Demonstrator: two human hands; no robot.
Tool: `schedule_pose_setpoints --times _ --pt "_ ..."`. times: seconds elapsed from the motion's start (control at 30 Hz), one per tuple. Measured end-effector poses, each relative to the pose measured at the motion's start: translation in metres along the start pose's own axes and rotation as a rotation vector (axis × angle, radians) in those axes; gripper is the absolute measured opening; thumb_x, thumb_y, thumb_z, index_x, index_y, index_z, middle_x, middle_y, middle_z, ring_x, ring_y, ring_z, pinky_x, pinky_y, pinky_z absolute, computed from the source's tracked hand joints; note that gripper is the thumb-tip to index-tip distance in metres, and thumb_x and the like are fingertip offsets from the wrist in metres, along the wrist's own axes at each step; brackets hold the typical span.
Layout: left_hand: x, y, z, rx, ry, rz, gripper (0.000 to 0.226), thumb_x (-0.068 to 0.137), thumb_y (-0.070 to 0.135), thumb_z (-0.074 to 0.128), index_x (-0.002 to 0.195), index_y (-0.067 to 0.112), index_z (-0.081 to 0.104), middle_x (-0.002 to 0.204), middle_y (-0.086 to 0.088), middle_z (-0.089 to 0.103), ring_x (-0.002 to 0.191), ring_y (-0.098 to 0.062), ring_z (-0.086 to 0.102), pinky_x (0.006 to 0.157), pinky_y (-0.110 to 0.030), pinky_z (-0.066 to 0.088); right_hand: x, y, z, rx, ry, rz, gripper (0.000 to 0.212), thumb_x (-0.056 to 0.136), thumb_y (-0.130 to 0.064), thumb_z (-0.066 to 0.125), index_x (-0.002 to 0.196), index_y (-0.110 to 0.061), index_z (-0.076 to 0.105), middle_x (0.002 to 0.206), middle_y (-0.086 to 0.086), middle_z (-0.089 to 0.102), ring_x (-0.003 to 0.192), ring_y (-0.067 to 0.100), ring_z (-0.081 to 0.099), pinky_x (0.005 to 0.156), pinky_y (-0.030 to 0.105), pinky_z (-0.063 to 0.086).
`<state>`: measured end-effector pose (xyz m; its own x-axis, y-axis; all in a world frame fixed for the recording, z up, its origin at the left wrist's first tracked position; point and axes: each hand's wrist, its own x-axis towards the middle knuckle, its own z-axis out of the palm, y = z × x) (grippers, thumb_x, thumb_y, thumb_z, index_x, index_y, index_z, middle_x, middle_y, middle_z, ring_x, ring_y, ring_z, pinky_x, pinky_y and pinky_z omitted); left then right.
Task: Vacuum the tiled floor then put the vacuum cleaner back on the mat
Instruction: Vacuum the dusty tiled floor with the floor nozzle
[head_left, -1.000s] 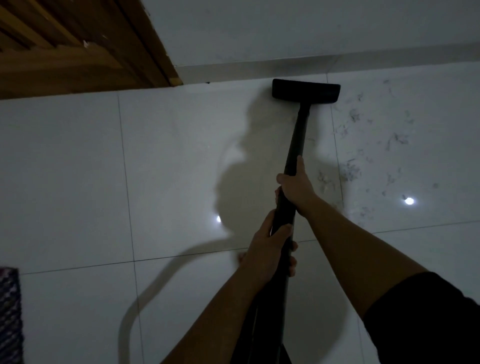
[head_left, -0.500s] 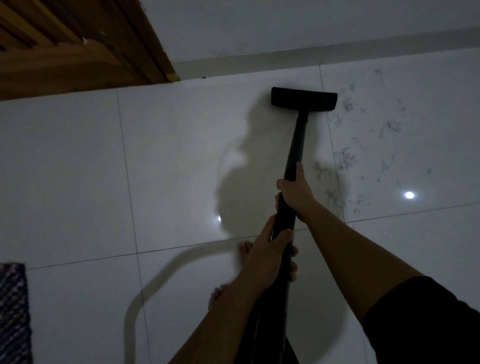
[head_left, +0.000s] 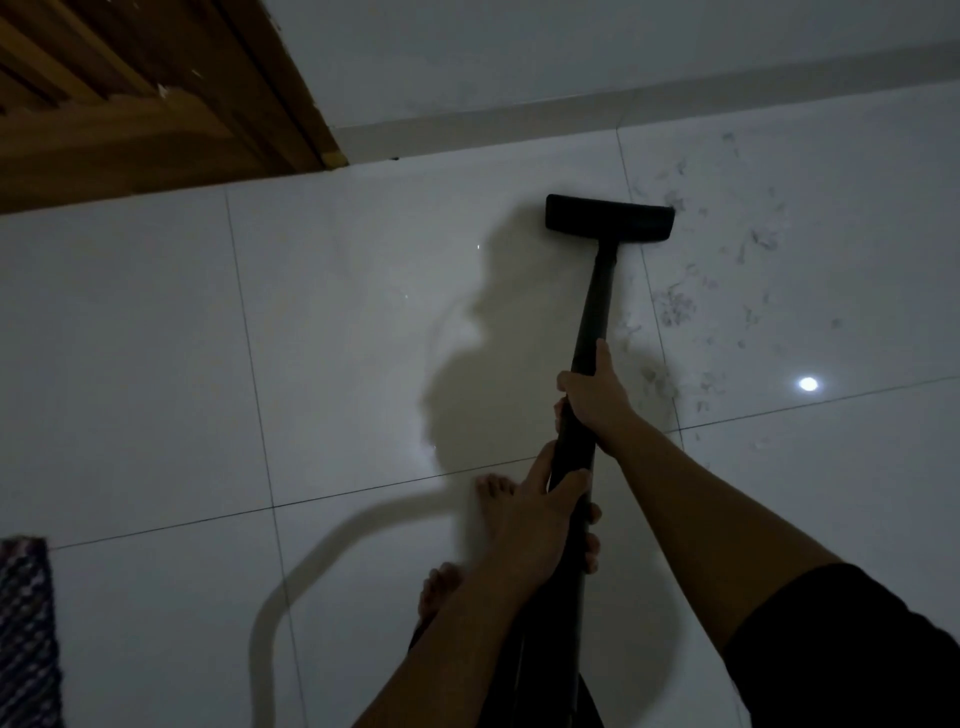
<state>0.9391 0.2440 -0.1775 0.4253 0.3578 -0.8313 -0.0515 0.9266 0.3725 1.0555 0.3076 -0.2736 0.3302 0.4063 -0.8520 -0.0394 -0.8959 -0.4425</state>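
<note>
Both hands are curled round the vacuum cleaner's tube (head_left: 597, 301), the right hand (head_left: 592, 395) nearer the head to steer and the left hand (head_left: 545, 519) behind it to push. The head (head_left: 609, 218) sits flat on the floor (head_left: 337, 364) near its far edge, just beside scattered hair (head_left: 675, 306), probably the next patch. The mat (head_left: 26, 623) lies well apart, near left.

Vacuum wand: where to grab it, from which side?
Grip the wand mid-shaft, behind the floor head: it is a slim, straight tube tilted back from the floor. Come from above and wrap round it, hands staggered, as the right hand ahead and left hand behind do now.
</note>
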Motion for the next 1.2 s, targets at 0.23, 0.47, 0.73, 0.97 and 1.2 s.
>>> schedule_pose_setpoints --times 0.23,0.47,0.73,0.97,1.2 --pt "-0.010 -0.015 -0.002 0.021 -0.004 -0.003 0.041 0.098 0.012 0.042 0.137 0.025 0.042 0.064 -0.008 0.049 0.038 -0.014 0.046 0.038 -0.021 0.041 -0.010 0.018 0.000 0.012 0.013 0.007 0.084 0.091 -0.007 0.051 0.153 -0.036 0.004 0.090 0.018 0.059 0.054 0.022 0.056 0.054 0.035 0.051" --pt "-0.021 -0.029 -0.004 0.019 -0.024 -0.032 0.039 0.097 0.013 0.042 0.133 0.027 0.044 0.065 -0.007 0.048 0.038 -0.014 0.045 0.038 -0.020 0.041 -0.022 0.037 0.001 0.067 0.023 0.023 0.084 0.091 -0.004 0.051 0.154 -0.035 0.004 0.080 0.013 0.055 0.057 0.022 0.055 0.055 0.036 0.052" --pt "-0.036 -0.047 -0.003 0.076 -0.036 -0.030 0.036 0.098 0.012 0.043 0.133 0.020 0.044 0.066 -0.009 0.049 0.040 -0.015 0.045 0.039 -0.020 0.041 -0.034 0.059 -0.004 0.100 0.048 0.042 0.082 0.091 -0.004 0.051 0.153 -0.037 0.009 0.085 0.015 0.054 0.057 0.022 0.055 0.055 0.036 0.051" --pt "-0.045 -0.066 0.012 0.095 -0.020 -0.003 0.028 0.098 0.013 0.042 0.123 0.025 0.047 0.068 -0.009 0.049 0.039 -0.012 0.046 0.038 -0.022 0.042 -0.043 0.076 -0.017 0.108 0.019 0.035 0.084 0.090 -0.005 0.052 0.153 -0.037 0.006 0.097 0.019 0.054 0.057 0.021 0.055 0.055 0.036 0.050" --pt "-0.056 -0.081 0.038 0.081 -0.009 0.002 0.028 0.098 0.013 0.042 0.122 0.025 0.048 0.069 -0.010 0.049 0.040 -0.014 0.046 0.039 -0.021 0.042 -0.055 0.086 -0.042 0.084 -0.005 0.032 0.085 0.092 -0.006 0.051 0.153 -0.036 0.001 0.099 0.020 0.057 0.056 0.022 0.055 0.054 0.035 0.050"
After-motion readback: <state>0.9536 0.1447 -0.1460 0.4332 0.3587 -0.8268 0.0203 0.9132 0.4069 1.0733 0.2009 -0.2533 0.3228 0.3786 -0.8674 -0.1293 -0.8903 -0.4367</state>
